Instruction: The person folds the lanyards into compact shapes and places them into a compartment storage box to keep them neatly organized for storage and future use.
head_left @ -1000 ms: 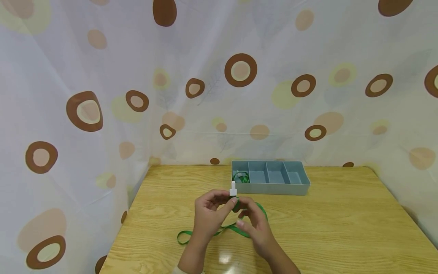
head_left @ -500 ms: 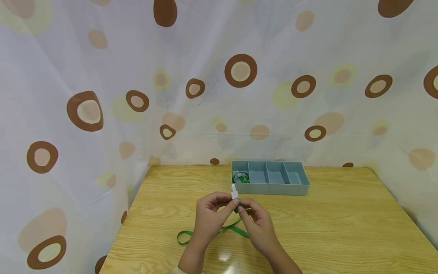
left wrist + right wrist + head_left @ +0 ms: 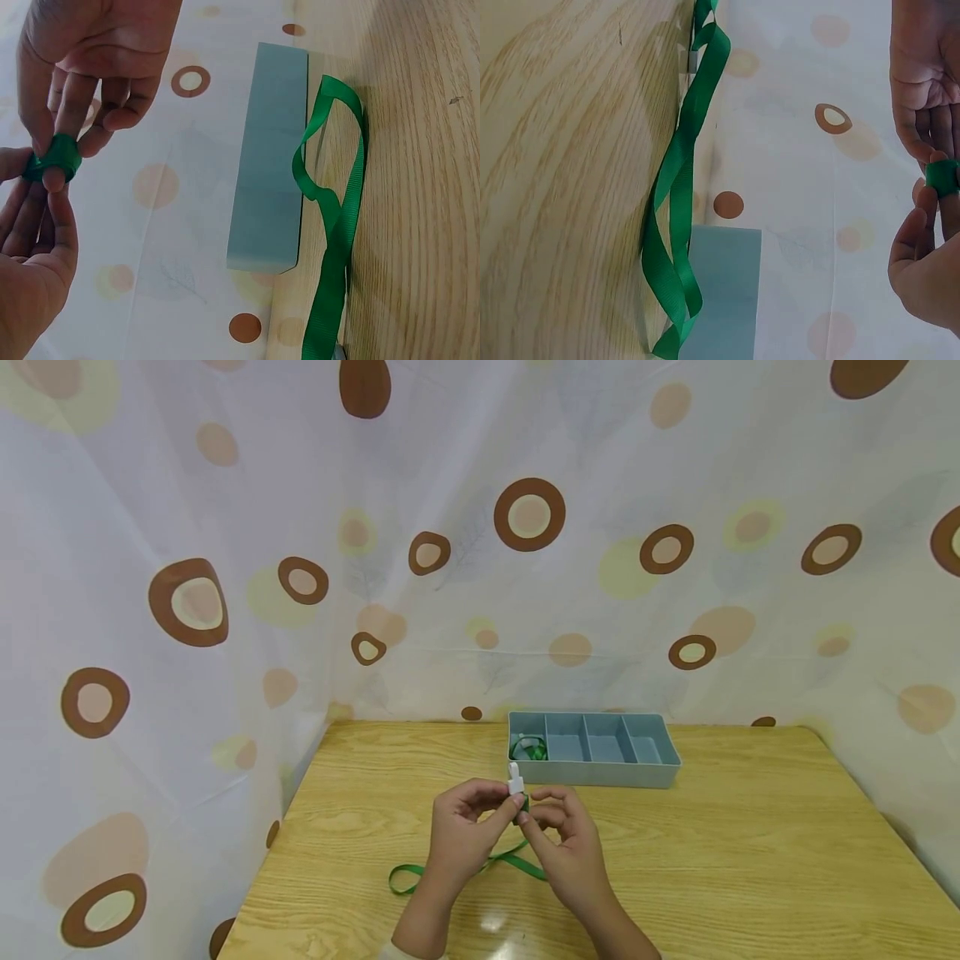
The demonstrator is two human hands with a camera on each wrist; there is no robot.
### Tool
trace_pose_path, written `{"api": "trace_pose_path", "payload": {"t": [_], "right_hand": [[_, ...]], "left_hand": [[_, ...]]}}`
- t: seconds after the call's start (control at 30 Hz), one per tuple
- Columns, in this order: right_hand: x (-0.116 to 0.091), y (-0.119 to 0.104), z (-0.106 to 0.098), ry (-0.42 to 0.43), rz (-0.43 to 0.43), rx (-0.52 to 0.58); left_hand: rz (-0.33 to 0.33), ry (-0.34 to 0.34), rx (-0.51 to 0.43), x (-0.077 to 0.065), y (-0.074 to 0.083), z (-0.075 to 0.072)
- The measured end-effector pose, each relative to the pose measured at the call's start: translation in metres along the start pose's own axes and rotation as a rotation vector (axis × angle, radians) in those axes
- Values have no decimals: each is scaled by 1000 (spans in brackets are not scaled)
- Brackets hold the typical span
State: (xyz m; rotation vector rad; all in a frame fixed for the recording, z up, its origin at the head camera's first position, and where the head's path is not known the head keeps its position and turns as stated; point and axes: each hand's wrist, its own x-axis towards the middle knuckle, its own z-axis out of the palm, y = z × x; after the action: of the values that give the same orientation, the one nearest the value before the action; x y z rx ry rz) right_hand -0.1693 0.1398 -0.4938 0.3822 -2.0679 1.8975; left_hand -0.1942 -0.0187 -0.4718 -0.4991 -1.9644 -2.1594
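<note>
A green lanyard (image 3: 517, 863) has part of its ribbon wound into a small roll (image 3: 56, 157) below a white plastic clip (image 3: 516, 779). My left hand (image 3: 467, 831) pinches this roll and the base of the clip between thumb and fingers, with the clip pointing up. From the other side my right hand (image 3: 568, 852) pinches the green ribbon at the roll, its thumb at the lower edge and its other fingers partly bent. The unwound ribbon lies in loose loops on the table beneath both hands. Part of it is hidden behind the right hand.
A blue-grey box (image 3: 600, 774) with several compartments stands at the back of the wooden table (image 3: 735, 860). Its leftmost compartment holds another coiled green lanyard (image 3: 529, 748). A patterned curtain (image 3: 480, 568) hangs behind the table and along its sides.
My right hand, a little apart from the roll at first, has closed in and now pinches the ribbon there. The clip has tilted and shifted slightly right; the left hand keeps its grip.
</note>
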Motion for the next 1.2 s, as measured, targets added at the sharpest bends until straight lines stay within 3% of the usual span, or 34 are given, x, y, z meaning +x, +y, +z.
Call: {"api": "trace_pose_path", "payload": {"t": [0.37, 0.63, 0.9, 1.2], "right_hand": [[3, 7, 0, 114, -77, 29], [4, 3, -4, 56, -63, 77], [6, 7, -10, -53, 48, 125], [11, 3, -17, -74, 289, 78]], "left_hand": [[-3, 16, 6, 0, 0, 1], [-9, 10, 7, -1, 1, 0], [7, 16, 0, 0, -3, 1], [-70, 34, 26, -2, -6, 6]]}}
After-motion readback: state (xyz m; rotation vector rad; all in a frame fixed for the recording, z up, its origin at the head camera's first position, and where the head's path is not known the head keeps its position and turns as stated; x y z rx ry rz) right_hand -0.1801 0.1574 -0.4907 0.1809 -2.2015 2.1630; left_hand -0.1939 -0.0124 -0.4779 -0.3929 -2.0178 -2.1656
